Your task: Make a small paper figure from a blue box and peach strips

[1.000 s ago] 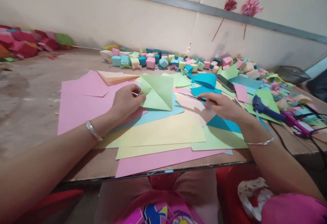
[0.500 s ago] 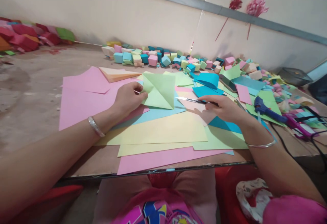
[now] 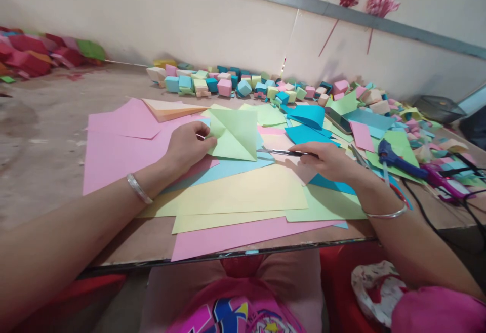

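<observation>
My left hand point(image 3: 188, 146) pinches the left edge of a light green square of paper point(image 3: 241, 133) between thumb and fingers. A diagonal crease runs across the square, which is held up over the stacked sheets. In my right hand point(image 3: 326, 158) is a slim craft knife point(image 3: 286, 153) with a dark handle, its thin blade pointing left. The tip lies close to the square's right edge; whether they touch I cannot tell. Below both hands lie a yellow sheet point(image 3: 243, 191), a blue sheet point(image 3: 228, 168) and a large pink sheet point(image 3: 114, 161).
Paper cubes point(image 3: 224, 88) line the wall, with red ones point(image 3: 30, 62) at far left. A phone point(image 3: 337, 120), scissors point(image 3: 359, 156) and a blue and purple glue gun point(image 3: 398, 161) with cables lie on the right. The table's front edge point(image 3: 243, 253) is near my lap.
The knife has turned slightly, and its blade looks narrower and darker now. The view has shifted a little; my left hand keeps its hold on the green paper.
</observation>
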Tool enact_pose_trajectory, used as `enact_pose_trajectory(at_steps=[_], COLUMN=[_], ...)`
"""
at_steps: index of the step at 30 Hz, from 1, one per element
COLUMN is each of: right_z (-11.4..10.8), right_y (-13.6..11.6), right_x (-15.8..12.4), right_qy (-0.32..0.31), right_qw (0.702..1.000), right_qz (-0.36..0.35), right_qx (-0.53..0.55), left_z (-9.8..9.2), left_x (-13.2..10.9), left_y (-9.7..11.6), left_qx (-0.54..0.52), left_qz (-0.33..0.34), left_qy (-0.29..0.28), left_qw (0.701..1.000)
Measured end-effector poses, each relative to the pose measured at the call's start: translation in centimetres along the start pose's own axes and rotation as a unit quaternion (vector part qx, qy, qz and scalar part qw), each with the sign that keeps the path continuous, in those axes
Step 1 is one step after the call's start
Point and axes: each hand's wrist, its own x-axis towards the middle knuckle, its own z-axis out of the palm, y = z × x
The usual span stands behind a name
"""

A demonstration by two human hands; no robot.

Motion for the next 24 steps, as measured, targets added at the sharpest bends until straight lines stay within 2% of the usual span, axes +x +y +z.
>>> enact_pose_trajectory(at_steps=[5, 8, 10, 12, 13, 15, 18, 20, 24], right_z=[0.8, 1.2, 1.4, 1.4, 1.5, 1.6, 1.6, 1.5, 0.9], right_y=[0.1, -0.1, -0.3, -0.5, -0.5, -0.5, -0.4, -0.5, -1.2], right_x=[0.3, 0.6, 0.6, 0.7, 0.6, 0.6, 0.5, 0.3, -0.2], right_qy=[-0.027, -0.04, -0.046, -0.048, -0.046, -0.042, -0.042, -0.046, -0.048], right_qw=[0.999, 0.997, 0.995, 0.993, 0.993, 0.992, 0.985, 0.976, 0.969], right_qz=[-0.02, -0.033, -0.048, -0.063, -0.067, -0.068, -0.088, -0.115, -0.152], right_qx=[-0.023, -0.061, -0.079, -0.085, -0.088, -0.1, -0.142, -0.179, -0.19], left_z=[0.0, 0.0, 0.1, 0.1, 0.2, 0.4, 0.9, 1.1, 1.0], left_x=[0.1, 0.0, -0.2, -0.4, -0.4, -0.3, 0.0, 0.1, -0.3], left_y=[-0.1, -0.1, 0.0, 0.0, 0.0, -0.2, -0.5, -0.6, -0.1], left_qx=[0.008, 0.061, 0.114, 0.149, 0.151, 0.119, 0.058, 0.064, 0.132], left_qz=[-0.002, 0.026, 0.079, 0.168, 0.219, 0.305, 0.364, 0.384, 0.411], left_qy=[-0.01, -0.014, 0.019, 0.048, 0.042, -0.023, -0.14, -0.162, -0.154], left_qw=[1.0, 0.998, 0.99, 0.973, 0.963, 0.944, 0.919, 0.907, 0.889])
